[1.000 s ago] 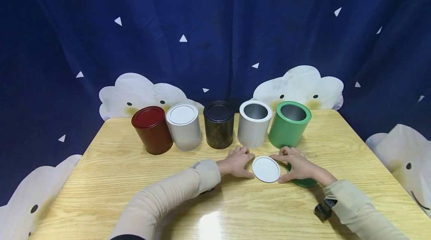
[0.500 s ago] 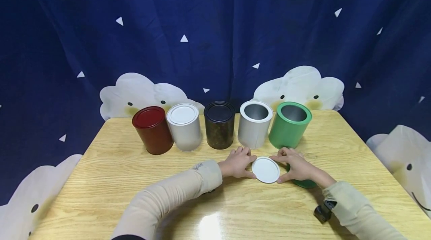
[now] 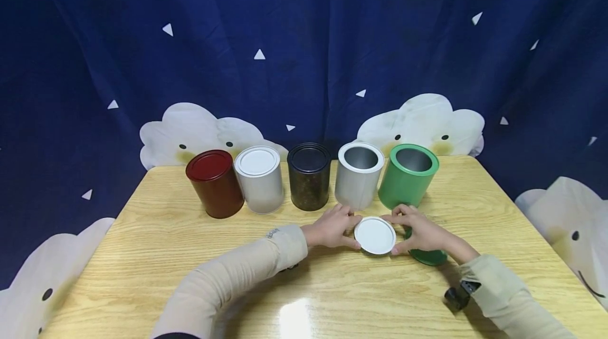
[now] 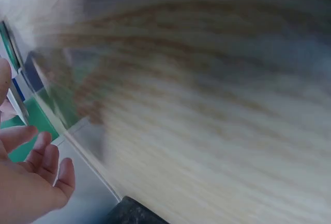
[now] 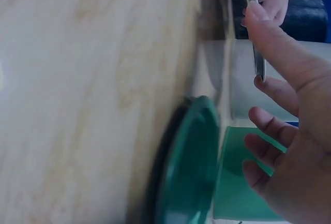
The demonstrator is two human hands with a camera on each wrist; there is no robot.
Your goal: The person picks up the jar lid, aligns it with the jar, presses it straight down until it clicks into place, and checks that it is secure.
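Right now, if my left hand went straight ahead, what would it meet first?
The loose white lid, which the left hand holds by its edge; past that, probably the right hand, though depth is unclear.

The white lid [image 3: 375, 235] is plain, the yellowish table [image 3: 375, 297] streaked (wood-grained).

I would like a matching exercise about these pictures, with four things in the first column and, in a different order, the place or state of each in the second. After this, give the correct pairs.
Things:
1. Dark red can
2. Black can
3. Green can
4. White lid

Places and states in the head view:
A. In the middle of the row
B. Held between the left hand and the right hand
C. Closed, at the left end of the row
D. Open, at the right end of the row

Right pairs: 1-C, 2-A, 3-D, 4-B
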